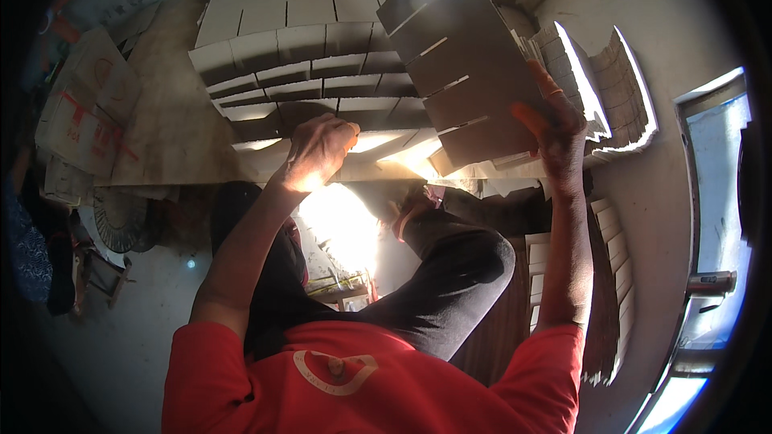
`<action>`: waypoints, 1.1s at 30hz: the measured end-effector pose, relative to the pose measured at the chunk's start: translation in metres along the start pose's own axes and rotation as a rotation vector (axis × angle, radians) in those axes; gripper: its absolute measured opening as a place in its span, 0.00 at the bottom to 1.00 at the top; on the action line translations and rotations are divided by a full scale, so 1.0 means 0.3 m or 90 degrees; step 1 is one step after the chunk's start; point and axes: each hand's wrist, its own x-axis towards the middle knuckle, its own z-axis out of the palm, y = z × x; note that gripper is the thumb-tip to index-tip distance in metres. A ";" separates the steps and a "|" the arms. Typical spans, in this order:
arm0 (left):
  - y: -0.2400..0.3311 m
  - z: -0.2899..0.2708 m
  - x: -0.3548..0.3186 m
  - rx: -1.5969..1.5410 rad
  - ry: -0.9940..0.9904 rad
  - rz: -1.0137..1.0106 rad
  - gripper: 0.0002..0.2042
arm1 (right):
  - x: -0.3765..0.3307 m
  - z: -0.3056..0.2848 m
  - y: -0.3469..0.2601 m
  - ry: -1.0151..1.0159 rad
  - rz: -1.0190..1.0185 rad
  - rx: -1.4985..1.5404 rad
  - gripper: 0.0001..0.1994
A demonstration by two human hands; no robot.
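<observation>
My right hand [555, 120] grips the edge of a grey-brown cardboard sheet [458, 64] with several slots cut in from one long side. The sheet is raised and tilted above the table's right half. Over the table's near edge, my left hand [318, 151] has its fingers closed together; what they hold, if anything, is hidden. Just beyond it lies a cardboard divider assembly [314, 40], made of slotted strips in rows. Its nearest strips are in shadow, close to my left fingers.
More slotted cardboard pieces [575, 72] stand stacked at the table's right. A printed carton [84, 112] sits on the left, by the wooden tabletop [161, 88]. Below on the right are further cardboard stacks [615, 273]. A window [716, 193] is in the right wall.
</observation>
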 end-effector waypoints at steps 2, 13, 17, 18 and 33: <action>-0.002 -0.002 -0.005 0.002 -0.007 -0.006 0.07 | -0.002 0.029 -0.009 -0.010 -0.017 0.040 0.29; 0.006 -0.020 0.000 -0.030 0.001 -0.018 0.08 | 0.003 0.076 0.005 -0.036 0.000 0.076 0.28; 0.003 -0.012 -0.001 -0.045 0.014 -0.014 0.08 | -0.006 0.104 0.023 -0.049 -0.012 0.082 0.28; 0.005 -0.012 -0.001 -0.034 -0.006 -0.024 0.09 | -0.009 0.110 0.021 -0.056 0.001 0.076 0.28; -0.081 -0.034 0.106 0.107 -0.010 -0.139 0.11 | 0.008 0.138 0.076 -0.083 -0.054 0.031 0.29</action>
